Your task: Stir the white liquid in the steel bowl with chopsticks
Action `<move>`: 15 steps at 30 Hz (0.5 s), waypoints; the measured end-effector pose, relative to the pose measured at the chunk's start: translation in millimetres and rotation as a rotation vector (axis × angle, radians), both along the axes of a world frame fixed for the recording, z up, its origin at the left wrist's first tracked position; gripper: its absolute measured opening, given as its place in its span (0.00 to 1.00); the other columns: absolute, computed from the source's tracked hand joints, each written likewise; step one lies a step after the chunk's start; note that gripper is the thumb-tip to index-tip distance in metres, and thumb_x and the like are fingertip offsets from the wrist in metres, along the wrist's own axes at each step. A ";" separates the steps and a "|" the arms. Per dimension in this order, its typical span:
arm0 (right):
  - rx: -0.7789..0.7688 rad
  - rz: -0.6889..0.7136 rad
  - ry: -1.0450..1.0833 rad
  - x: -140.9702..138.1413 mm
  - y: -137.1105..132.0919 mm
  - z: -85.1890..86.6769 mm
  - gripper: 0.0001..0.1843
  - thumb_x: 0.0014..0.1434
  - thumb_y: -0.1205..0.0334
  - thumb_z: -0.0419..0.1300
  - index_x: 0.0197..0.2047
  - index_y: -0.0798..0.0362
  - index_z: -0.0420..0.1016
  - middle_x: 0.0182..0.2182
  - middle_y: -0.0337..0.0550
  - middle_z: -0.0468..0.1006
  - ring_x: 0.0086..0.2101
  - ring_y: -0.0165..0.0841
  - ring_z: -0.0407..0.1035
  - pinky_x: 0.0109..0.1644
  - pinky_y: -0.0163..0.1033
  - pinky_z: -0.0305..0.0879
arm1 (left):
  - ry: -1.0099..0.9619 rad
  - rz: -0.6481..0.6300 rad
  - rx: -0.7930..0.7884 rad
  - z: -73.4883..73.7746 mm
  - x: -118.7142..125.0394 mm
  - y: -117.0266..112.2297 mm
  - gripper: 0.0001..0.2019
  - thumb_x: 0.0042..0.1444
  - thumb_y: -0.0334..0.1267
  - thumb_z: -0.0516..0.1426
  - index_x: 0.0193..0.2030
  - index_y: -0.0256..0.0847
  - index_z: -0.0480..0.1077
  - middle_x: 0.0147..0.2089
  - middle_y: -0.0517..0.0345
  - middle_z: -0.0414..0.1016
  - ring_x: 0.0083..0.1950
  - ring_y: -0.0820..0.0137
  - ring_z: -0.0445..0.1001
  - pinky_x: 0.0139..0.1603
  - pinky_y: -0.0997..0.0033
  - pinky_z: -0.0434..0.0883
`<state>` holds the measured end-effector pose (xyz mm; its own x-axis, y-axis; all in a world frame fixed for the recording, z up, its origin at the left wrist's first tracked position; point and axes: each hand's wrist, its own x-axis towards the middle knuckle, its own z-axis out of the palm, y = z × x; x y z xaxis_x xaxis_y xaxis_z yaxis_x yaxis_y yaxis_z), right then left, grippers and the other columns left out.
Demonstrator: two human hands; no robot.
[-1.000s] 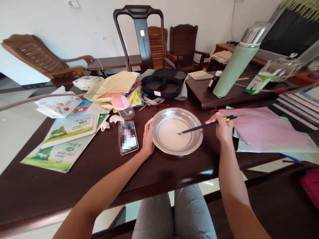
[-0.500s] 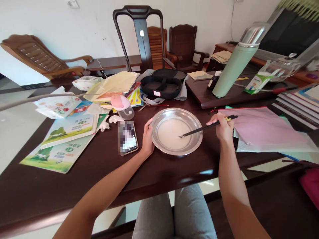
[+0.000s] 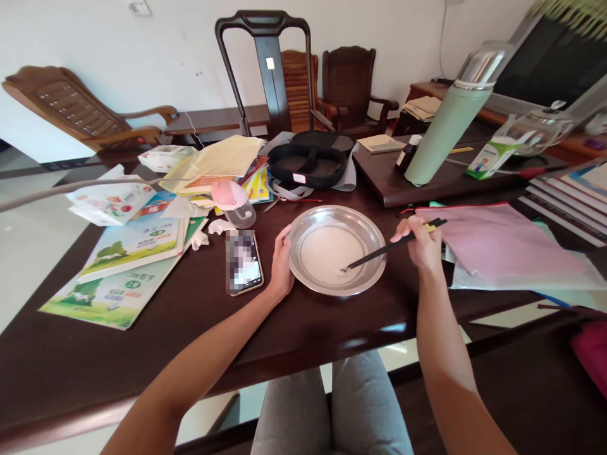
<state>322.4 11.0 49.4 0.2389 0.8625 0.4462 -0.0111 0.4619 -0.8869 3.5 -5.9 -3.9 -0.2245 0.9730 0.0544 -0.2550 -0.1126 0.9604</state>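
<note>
fingers (image 3: pixel 415 229) of the right hand (image 3: pixel 424 245) are closed round dark chopsticks (image 3: pixel 379 252) near their gold-marked upper ends, the tips in pale liquid (image 3: pixel 327 249). the left hand (image 3: pixel 283 265) holds the left side of a metal bowl (image 3: pixel 337 212); whether its fingers hook beneath the rim cannot be told. the bowl stands on the dark surface (image 3: pixel 180 303), in front of the person and between both hands. it looks stiff and thin-walled, probably light in itself but weighted by the liquid, and smooth enough to slip if wet; the flared rim seems the surest hold, kept level. the chopsticks are likely light and rigid, best held high, clear of the liquid. beyond lie a phone (image 3: pixel 244 262) near the left hand, a pink pouch (image 3: pixel 502 240) rightward, and an open black case (image 3: pixel 308 163) behind the bowl.
</note>
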 end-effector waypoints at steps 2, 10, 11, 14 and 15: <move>-0.060 0.105 -0.072 -4.1 -3.4 0.6 0.29 0.61 0.32 0.73 0.24 0.46 0.76 0.21 0.38 0.81 0.25 0.37 0.76 0.35 0.44 0.78 | 0.001 0.005 -0.001 0.6 0.4 -0.4 0.31 0.61 0.64 0.67 0.64 0.49 0.76 0.74 0.48 0.76 0.75 0.51 0.73 0.76 0.52 0.70; -0.014 -0.090 -0.030 0.9 0.9 -0.7 0.29 0.62 0.31 0.71 0.24 0.44 0.73 0.18 0.37 0.78 0.26 0.42 0.80 0.41 0.50 0.83 | -0.012 0.006 -0.009 5.0 2.0 -2.0 0.30 0.62 0.63 0.68 0.63 0.49 0.77 0.72 0.48 0.79 0.74 0.52 0.75 0.75 0.53 0.72; -0.008 -0.099 -0.015 2.0 1.3 -1.1 0.30 0.61 0.31 0.71 0.24 0.44 0.72 0.17 0.37 0.77 0.26 0.42 0.80 0.40 0.50 0.83 | -0.009 0.003 -0.008 5.4 2.0 -2.2 0.30 0.62 0.63 0.67 0.63 0.49 0.77 0.72 0.48 0.79 0.74 0.52 0.75 0.75 0.53 0.72; -0.039 -0.002 -0.049 0.0 -1.3 -1.1 0.29 0.61 0.31 0.72 0.24 0.45 0.73 0.19 0.38 0.79 0.27 0.42 0.81 0.39 0.49 0.82 | -0.009 -0.002 -0.013 6.2 2.1 -2.6 0.30 0.62 0.63 0.67 0.63 0.48 0.77 0.72 0.48 0.79 0.74 0.52 0.75 0.74 0.53 0.72; -0.057 0.047 -0.077 -1.9 -2.8 -0.8 0.28 0.62 0.31 0.72 0.25 0.45 0.75 0.21 0.38 0.81 0.27 0.41 0.81 0.39 0.48 0.82 | -0.010 0.000 -0.016 6.5 2.2 -2.7 0.30 0.62 0.63 0.67 0.63 0.49 0.77 0.72 0.48 0.79 0.74 0.52 0.75 0.74 0.53 0.72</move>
<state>320.5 8.2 48.6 0.1638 0.8965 0.4117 0.0379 0.4113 -0.9107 5.7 -8.6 2.6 -0.2251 0.9737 0.0364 -0.2650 -0.0971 0.9593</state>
